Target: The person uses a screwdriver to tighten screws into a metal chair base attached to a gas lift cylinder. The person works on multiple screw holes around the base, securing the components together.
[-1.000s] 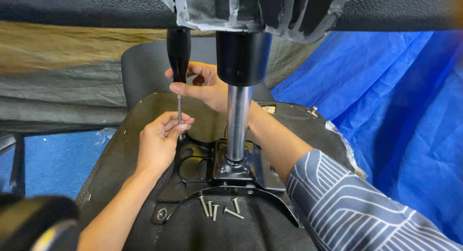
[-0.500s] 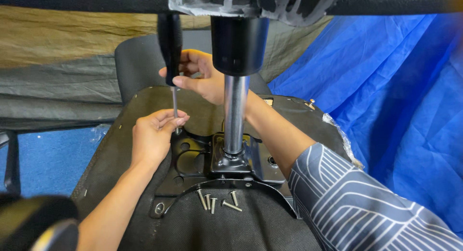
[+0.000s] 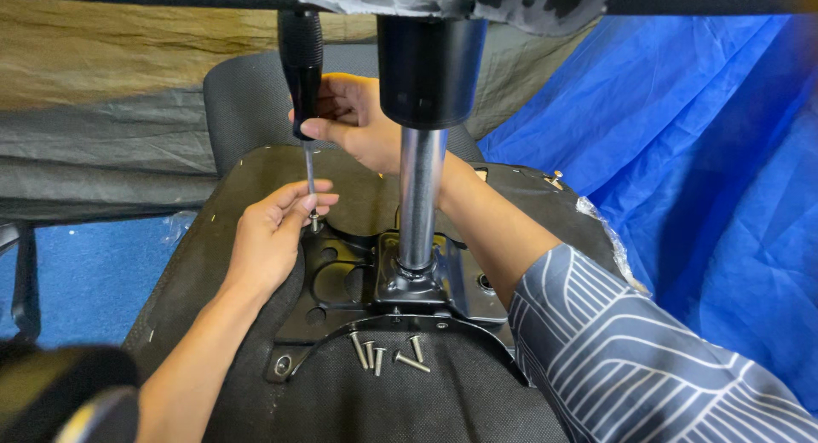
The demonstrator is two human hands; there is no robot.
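Head view: over the last second the right hand [image 3: 358, 119], clamped on the black-handled screwdriver [image 3: 302, 68], stayed upright left of centre. The left hand [image 3: 268, 234] fingers still pinch the screw [image 3: 314, 220] at the black mounting plate [image 3: 341, 281]; driving continues.

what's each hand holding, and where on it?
Right hand grips the screwdriver at the lower end of its black handle. Left hand pinches the shaft's tip at the screw on the black plate.
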